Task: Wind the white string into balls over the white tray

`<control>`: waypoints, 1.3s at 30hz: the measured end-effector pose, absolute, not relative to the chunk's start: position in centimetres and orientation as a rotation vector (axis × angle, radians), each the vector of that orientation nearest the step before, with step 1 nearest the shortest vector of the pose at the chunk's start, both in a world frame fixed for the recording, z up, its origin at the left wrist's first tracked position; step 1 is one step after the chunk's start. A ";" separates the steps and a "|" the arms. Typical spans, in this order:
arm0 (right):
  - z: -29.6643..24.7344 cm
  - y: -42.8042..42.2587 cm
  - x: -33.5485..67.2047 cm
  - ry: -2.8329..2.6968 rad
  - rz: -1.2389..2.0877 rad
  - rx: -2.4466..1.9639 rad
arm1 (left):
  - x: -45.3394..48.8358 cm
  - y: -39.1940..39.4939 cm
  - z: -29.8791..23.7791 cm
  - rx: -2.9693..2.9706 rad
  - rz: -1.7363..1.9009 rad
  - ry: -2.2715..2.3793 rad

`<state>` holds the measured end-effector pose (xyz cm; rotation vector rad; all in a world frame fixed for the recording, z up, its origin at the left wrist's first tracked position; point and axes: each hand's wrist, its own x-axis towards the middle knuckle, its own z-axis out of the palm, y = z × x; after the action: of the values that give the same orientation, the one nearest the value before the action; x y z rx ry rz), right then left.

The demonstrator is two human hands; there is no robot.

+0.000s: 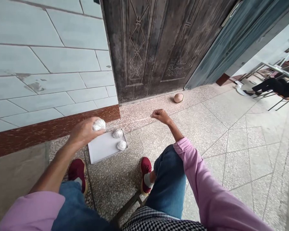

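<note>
My left hand [84,131] is closed round a white ball of thread [99,124], held above a flat white box lid [103,147] on the floor. Two more white thread balls [117,133] [121,145] lie on that lid at its right side. My right hand [160,115] is raised to the right with its fingers pinched together; a thin white thread [141,141] loops on the floor below it, and I cannot make out whether the pinch holds it. My knees in blue jeans and red shoes [145,173] show below.
A tiled wall with a red base strip stands at the left, a dark carved door [154,48] straight ahead. A small round tan object [178,97] lies by the door sill. At the far right another person's legs and metal furniture [274,86] are visible.
</note>
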<state>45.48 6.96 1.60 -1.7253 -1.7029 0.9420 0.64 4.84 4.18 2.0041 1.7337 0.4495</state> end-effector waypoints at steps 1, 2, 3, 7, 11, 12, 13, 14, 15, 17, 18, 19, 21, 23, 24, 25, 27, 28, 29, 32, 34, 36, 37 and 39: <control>1.5 7.2 45.8 -1.677 0.903 -1.758 | 0.1 5.0 4.6 2.022 0.452 1.824; 1.3 7.3 46.0 -1.655 0.865 -1.792 | -0.4 5.1 5.0 2.012 0.459 1.907; 1.1 7.5 46.1 -1.641 0.832 -1.822 | -0.8 5.1 5.3 1.990 0.466 1.974; 0.5 7.8 44.8 -1.683 0.792 -1.850 | -1.0 4.0 6.1 1.967 0.526 2.016; 0.1 8.4 39.4 -1.861 0.897 -1.623 | 1.0 2.9 5.6 2.100 0.631 1.862; 0.1 8.6 37.7 -1.905 0.924 -1.533 | 1.6 2.8 5.5 2.121 0.642 1.835; 0.1 8.7 35.9 -1.940 0.944 -1.447 | 2.3 2.8 5.3 2.134 0.651 1.810; 0.1 8.7 34.2 -1.963 0.960 -1.372 | 3.0 2.8 5.2 2.142 0.664 1.782; 0.3 8.7 32.6 -1.974 0.972 -1.314 | 3.6 2.9 5.1 2.142 0.687 1.760; 0.7 8.2 30.2 -1.987 1.025 -1.240 | 4.6 3.2 5.0 2.120 0.741 1.727; 1.0 7.8 29.3 -1.993 1.082 -1.209 | 4.9 3.4 5.0 2.104 0.767 1.717; 1.3 7.4 28.7 -1.988 1.158 -1.189 | 5.1 3.5 5.0 2.086 0.790 1.714; 1.8 6.5 28.1 -1.946 1.330 -1.179 | 5.1 3.8 4.9 2.053 0.828 1.721; 2.2 5.8 28.0 -1.907 1.396 -1.181 | 4.9 3.9 4.8 2.043 0.848 1.722; 2.2 5.5 28.1 -1.911 1.365 -1.179 | 4.8 3.8 4.7 2.050 0.847 1.720; 2.3 5.3 28.3 -1.936 1.303 -1.177 | 4.7 3.7 4.7 2.065 0.834 1.714; 2.2 5.3 28.7 -2.024 1.145 -1.199 | 4.5 3.5 4.7 2.097 0.794 1.713; 2.2 5.4 29.0 -2.071 1.079 -1.231 | 4.3 3.3 4.8 2.111 0.774 1.723; 2.1 5.5 29.5 -2.108 1.030 -1.268 | 4.0 3.2 4.9 2.123 0.755 1.741; 1.9 6.0 31.6 -2.159 0.939 -1.389 | 2.1 2.9 5.1 2.176 0.659 1.851; 1.6 6.1 33.4 -2.169 0.872 -1.486 | 0.2 2.7 5.1 2.208 0.568 1.955; 1.2 6.2 35.2 -2.199 0.766 -1.613 | -1.8 2.5 5.0 2.206 0.493 2.047; 1.1 6.2 36.0 -2.217 0.711 -1.681 | -2.6 2.3 4.9 2.203 0.465 2.075; 0.7 6.3 37.4 -2.239 0.617 -1.808 | -3.6 2.0 4.8 2.205 0.423 2.096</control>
<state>37.38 6.28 0.75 -1.8079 -2.2387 0.6170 -3.61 2.02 4.81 2.2046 2.0956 0.4226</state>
